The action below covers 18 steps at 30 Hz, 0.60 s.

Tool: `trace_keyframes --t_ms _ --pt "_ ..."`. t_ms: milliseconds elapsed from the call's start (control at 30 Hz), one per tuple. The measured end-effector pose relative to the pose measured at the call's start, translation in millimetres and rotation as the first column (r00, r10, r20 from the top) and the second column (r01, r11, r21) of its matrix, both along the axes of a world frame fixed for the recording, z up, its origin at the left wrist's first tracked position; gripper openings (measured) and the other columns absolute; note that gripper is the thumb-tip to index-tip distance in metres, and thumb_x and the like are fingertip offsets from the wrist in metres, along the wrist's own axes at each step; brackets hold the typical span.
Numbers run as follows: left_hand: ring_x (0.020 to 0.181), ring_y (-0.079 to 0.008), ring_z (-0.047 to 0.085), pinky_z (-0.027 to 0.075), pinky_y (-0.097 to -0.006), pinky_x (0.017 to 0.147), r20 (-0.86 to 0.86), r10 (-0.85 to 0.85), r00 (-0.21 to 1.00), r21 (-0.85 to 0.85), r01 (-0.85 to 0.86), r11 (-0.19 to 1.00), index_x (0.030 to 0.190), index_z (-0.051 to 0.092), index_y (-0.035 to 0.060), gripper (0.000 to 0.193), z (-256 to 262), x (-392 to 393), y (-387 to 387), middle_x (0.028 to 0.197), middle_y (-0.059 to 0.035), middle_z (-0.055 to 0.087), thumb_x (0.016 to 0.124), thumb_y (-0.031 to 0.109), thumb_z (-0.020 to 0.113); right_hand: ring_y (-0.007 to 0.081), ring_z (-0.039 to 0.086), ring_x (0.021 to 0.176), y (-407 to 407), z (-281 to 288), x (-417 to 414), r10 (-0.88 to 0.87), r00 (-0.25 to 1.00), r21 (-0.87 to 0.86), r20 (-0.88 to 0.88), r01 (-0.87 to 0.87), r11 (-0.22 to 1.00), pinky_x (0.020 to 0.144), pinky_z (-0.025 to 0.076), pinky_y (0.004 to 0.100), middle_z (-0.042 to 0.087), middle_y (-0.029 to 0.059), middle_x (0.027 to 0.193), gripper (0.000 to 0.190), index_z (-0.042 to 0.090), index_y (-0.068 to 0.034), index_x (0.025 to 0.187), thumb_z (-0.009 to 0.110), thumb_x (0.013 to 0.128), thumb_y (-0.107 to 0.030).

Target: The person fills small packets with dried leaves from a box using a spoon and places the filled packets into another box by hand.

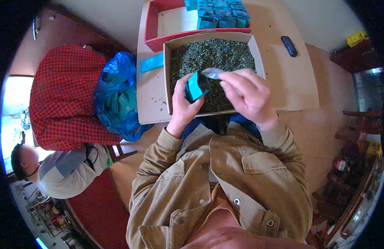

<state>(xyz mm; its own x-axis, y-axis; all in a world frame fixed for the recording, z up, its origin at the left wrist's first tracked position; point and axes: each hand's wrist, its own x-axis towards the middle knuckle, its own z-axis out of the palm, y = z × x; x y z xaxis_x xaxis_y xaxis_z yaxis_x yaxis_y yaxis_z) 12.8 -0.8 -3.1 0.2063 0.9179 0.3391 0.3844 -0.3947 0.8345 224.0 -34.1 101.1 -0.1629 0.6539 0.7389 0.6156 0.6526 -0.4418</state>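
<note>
My left hand (185,102) holds a small teal packet (194,87) with its mouth open, over the near left part of a cardboard box (261,59). Dried green leaves (220,53) fill much of that box. In my right hand (249,93) is a metal spoon (212,73), pinched between thumb and fingers, its bowl at the packet's mouth. What lies in the spoon is too small to tell. Behind the box stands a red tray (167,43) with rows of teal packets (223,15) in its right part.
A flat teal packet (152,63) lies left of the box, near a blue plastic bag (117,93) of teal packets. A red checked cloth (67,99) is beyond it. A dark case (289,46) lies on the table (291,84) at right. Another person (70,171) is at left.
</note>
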Motion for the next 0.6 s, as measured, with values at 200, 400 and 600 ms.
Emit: trace_keyframes --t_ms 200,400,600 --pt "0.124 -0.0270 0.058 0.044 -0.0379 0.107 0.108 -0.050 0.993 -0.045 0.055 0.997 0.143 0.051 0.0022 0.065 12.9 -1.1 -6.5 0.134 -0.0156 0.059 0.079 0.004 0.065 0.0209 0.068 0.083 8.3 -15.4 22.0 -0.132 0.986 -0.037 -0.107 0.128 0.991 0.072 0.054 0.0293 0.067 0.0130 0.101 0.015 0.071 0.000 0.099 0.061 0.102 -0.011" --pt "0.117 -0.0197 0.061 0.045 -0.0321 0.104 0.317 -0.145 0.937 -0.194 0.214 0.957 0.130 0.063 0.0006 0.045 0.6 -12.1 -4.5 0.126 -0.0106 0.066 0.086 -0.002 0.059 0.0125 0.063 0.079 11.9 -30.1 12.3 0.006 0.906 -0.417 -0.423 -0.201 0.886 0.071 0.052 0.0272 0.065 0.0072 0.094 0.022 0.065 0.000 0.115 0.050 0.108 -0.015" --pt "0.102 -0.0135 0.063 0.049 -0.0306 0.094 0.326 -0.279 0.903 -0.130 0.335 0.933 0.123 0.066 0.0031 0.040 -10.2 -15.7 2.5 0.110 -0.0062 0.071 0.083 -0.002 0.064 0.0087 0.056 0.067 11.7 -19.8 -3.0 0.224 0.954 -0.423 -0.199 -0.289 0.859 0.061 0.048 0.0260 0.058 0.0040 0.078 0.033 0.066 -0.007 0.126 0.074 0.094 -0.010"
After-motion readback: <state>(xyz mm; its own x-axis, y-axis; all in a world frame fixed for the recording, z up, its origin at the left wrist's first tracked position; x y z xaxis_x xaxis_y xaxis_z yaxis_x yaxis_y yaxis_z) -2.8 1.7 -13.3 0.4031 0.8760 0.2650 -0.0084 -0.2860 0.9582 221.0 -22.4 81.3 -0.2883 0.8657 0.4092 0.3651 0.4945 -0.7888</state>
